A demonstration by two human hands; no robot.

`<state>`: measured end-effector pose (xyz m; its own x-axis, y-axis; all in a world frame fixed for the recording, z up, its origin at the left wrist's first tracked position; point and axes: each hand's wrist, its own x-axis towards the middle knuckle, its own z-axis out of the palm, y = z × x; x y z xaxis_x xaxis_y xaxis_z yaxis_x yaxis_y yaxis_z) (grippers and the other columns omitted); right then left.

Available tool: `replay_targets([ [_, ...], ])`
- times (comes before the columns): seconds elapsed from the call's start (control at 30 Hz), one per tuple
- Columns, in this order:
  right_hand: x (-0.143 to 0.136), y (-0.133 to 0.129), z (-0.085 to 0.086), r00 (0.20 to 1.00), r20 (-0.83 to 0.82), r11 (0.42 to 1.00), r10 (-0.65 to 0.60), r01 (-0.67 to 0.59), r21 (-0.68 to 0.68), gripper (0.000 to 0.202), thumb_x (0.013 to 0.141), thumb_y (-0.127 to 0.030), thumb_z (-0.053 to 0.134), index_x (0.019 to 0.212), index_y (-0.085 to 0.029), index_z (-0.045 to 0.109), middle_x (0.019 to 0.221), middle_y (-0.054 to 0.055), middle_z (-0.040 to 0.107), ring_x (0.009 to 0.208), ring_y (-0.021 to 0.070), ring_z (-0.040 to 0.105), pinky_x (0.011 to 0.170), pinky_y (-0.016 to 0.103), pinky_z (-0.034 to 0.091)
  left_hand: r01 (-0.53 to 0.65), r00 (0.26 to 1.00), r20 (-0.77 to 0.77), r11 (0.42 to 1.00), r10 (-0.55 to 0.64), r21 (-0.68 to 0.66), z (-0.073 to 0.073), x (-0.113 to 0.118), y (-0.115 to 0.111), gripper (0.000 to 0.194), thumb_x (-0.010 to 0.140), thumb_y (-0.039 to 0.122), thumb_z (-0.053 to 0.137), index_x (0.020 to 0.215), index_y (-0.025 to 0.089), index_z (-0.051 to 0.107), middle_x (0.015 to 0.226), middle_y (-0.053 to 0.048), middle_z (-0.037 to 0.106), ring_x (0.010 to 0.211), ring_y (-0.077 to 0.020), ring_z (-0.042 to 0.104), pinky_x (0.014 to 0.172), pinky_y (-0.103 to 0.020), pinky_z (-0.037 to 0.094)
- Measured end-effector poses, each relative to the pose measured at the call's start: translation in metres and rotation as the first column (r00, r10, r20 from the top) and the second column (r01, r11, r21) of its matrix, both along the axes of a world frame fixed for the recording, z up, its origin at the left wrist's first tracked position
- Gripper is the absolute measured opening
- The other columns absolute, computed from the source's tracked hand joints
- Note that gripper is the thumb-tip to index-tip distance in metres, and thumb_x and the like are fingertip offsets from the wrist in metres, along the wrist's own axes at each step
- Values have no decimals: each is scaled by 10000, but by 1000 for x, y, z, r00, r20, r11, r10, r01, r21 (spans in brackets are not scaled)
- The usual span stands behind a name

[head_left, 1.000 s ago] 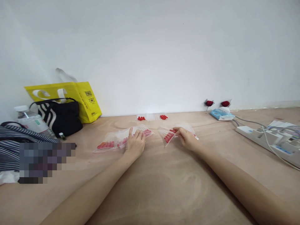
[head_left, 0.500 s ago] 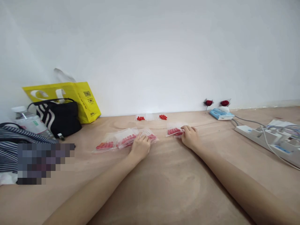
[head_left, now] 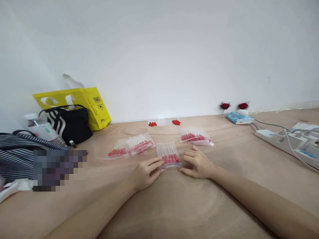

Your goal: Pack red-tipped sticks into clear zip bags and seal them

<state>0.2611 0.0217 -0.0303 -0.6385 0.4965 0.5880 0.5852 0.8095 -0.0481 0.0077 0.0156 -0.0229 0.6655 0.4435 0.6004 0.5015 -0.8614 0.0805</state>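
Note:
A small clear zip bag (head_left: 170,160) of red capsule-like pieces lies in front of me on the wooden table. My left hand (head_left: 149,172) is closed at its left edge, thumb low and fingers above. At the right edge, my right hand (head_left: 196,163) rests with thumb and curved fingers apart, close against the plastic. Similar bags of red pieces (head_left: 142,146) overlap at the left, beyond my left hand. Another small pile of filled bags (head_left: 196,137) sits behind my right hand. What exactly the red pieces are is too small to tell.
By the wall lie loose red pieces (head_left: 176,122) and clear plastic bags (head_left: 163,122). A yellow bag (head_left: 99,113), black pouch (head_left: 72,124), bottle (head_left: 46,131) and striped cloth (head_left: 15,152) crowd the left. Tissues (head_left: 238,118), roses (head_left: 225,106) and a power strip (head_left: 274,136) stand right.
My left hand has drawn a filled bag from the left pile toward me and the middle. My right hand has let go of the bag at the right pile and come nearer.

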Motion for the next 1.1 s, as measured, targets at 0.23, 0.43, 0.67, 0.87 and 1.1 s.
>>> replay_targets([
  [0.23,-1,14,-7,999,28,982,-29,23,186,183,823,-175,432,746,-175,597,680,5,578,598,100,433,691,292,251,56,998,26,996,-58,73,-9,10,30,226,862,159,409,985,158,598,957,-65,649,854,-129,628,765,-236,523],
  [0.43,-1,16,-5,998,27,978,-57,51,204,192,803,-146,420,681,-158,566,620,-1,546,576,101,421,698,291,261,28,999,-42,990,-22,139,-11,9,39,231,872,160,383,907,139,611,907,-67,657,796,-130,635,713,-226,524],
  [0.67,2,16,-6,999,9,977,-36,33,210,168,797,-168,442,677,-164,560,640,-4,562,589,97,438,731,298,275,47,994,-110,959,-17,278,-9,11,34,280,894,149,334,820,131,604,799,-62,664,699,-144,634,633,-243,518],
  [0.87,4,18,-4,999,28,934,-39,27,357,205,817,-200,464,642,-174,569,581,-18,536,592,100,438,759,310,273,30,999,-26,985,-26,171,-4,10,32,247,882,149,361,808,139,596,797,-49,660,706,-126,629,628,-216,508],
  [1.1,0,16,1,992,102,910,-73,24,414,261,831,-117,400,631,-166,560,574,-12,521,569,99,416,741,300,280,16,1000,-5,987,-15,158,-5,10,32,225,875,173,394,817,142,609,804,-51,660,715,-124,628,655,-226,515],
])
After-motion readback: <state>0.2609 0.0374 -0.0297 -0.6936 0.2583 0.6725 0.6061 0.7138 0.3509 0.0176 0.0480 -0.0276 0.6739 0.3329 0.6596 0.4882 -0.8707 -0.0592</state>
